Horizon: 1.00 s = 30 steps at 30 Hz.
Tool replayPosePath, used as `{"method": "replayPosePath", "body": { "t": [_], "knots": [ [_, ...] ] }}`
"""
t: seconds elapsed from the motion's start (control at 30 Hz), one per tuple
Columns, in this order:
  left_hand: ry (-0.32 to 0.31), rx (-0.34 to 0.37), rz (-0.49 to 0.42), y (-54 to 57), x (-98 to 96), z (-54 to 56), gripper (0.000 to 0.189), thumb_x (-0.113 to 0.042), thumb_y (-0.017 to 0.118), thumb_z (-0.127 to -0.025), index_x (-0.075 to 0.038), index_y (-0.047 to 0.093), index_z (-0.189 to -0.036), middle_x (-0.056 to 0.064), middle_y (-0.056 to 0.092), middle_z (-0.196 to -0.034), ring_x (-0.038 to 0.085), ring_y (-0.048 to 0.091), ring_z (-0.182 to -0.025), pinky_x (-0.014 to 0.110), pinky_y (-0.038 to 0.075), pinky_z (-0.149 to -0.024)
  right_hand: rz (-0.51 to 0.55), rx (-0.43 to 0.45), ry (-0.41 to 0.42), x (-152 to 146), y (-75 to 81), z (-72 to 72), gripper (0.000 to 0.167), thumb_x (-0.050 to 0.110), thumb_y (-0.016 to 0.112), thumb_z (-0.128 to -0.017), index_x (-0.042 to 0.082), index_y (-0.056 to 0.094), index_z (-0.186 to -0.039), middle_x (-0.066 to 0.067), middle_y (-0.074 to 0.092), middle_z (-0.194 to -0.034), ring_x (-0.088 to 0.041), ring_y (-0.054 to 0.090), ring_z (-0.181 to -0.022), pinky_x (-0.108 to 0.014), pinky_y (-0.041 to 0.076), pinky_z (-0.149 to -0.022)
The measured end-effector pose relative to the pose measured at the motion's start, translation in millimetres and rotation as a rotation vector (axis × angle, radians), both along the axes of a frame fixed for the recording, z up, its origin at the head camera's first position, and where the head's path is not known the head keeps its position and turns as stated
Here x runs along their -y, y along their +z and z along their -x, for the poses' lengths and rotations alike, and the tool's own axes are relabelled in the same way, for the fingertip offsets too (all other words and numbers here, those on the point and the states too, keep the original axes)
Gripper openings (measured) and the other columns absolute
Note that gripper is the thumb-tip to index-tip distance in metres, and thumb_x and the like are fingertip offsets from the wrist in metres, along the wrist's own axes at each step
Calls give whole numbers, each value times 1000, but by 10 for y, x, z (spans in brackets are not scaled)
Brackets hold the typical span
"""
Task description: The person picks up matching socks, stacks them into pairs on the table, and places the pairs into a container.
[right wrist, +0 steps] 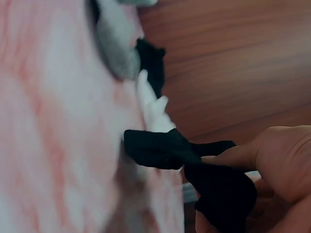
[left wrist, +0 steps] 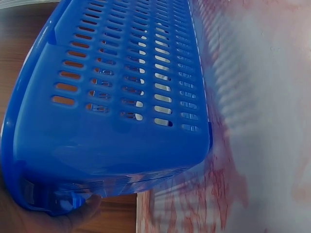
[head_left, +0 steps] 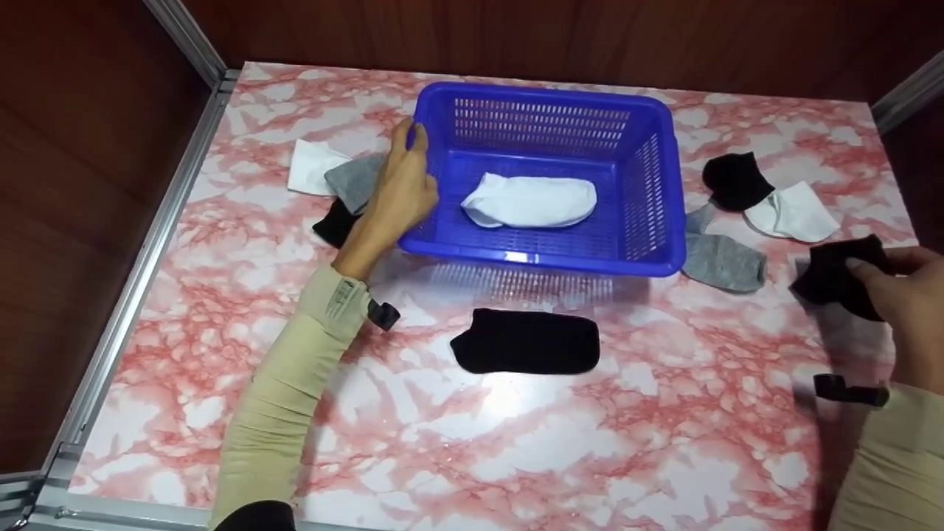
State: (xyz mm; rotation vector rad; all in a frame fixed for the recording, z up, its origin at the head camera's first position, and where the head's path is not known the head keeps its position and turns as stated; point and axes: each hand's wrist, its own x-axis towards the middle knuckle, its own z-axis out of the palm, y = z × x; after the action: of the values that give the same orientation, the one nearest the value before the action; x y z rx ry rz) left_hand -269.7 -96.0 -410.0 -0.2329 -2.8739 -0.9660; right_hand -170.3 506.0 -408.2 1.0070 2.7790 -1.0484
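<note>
red-wht tbl (head_left: 479, 450), brn walls (head_left: 516, 37), blue bskt (head_left: 590, 263)

One basket (head_left: 546, 259) — and nine visible socks (head_left: 527, 341)

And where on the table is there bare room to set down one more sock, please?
Free: the table, from the flat black sock to the near edge; also between the left sleeve and metal frame. Crowded: both sides of the blue basket, where socks lie bunched.

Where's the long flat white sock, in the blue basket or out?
In. The head view shows the white sock lying inside the blue basket, which surrounds it on all sides.
</note>
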Motion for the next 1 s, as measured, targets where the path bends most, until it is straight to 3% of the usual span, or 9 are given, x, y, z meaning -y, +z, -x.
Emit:
{"method": "replayPosePath", "body": {
  "t": [0.2,0.4,0.57,0.77,1.0],
  "knots": [
    [1,-15,4,-5,3,-6,73,5,50,-93,10,24,-160,25,20,-171,41,52,-141,44,47,-118,105,-146,-32,258,136,-48,19,27,75,-94,38,60,-89,30,50,-82,11,48,-75,-3,43,-61],
    [0,-22,10,-8,-4,6,73,5,51,-92,11,25,-160,26,21,-171,41,50,-142,44,47,-119,194,-311,-5,524,283,-118,20,14,80,-89,31,69,-86,30,59,-83,18,59,-68,-3,48,-59],
    [-6,-21,5,3,-2,3,73,5,51,-93,11,24,-160,26,20,-171,40,47,-146,43,45,-121,111,-370,42,768,378,-200,17,16,83,-87,29,72,-90,33,61,-81,18,60,-68,-3,48,-59],
    [-2,-43,0,10,1,1,71,3,52,-93,12,27,-159,28,22,-170,43,42,-150,44,36,-128,6,-492,165,1078,443,-300,18,13,86,-83,24,72,-85,33,62,-75,15,61,-66,-2,47,-63],
    [55,-130,37,3,-33,-24,59,-6,55,-97,9,45,-153,27,36,-162,46,44,-144,50,39,-124,-35,-511,267,1393,525,-421,16,16,87,-84,19,73,-90,35,63,-73,13,61,-67,-4,46,-65]
  ]
}}
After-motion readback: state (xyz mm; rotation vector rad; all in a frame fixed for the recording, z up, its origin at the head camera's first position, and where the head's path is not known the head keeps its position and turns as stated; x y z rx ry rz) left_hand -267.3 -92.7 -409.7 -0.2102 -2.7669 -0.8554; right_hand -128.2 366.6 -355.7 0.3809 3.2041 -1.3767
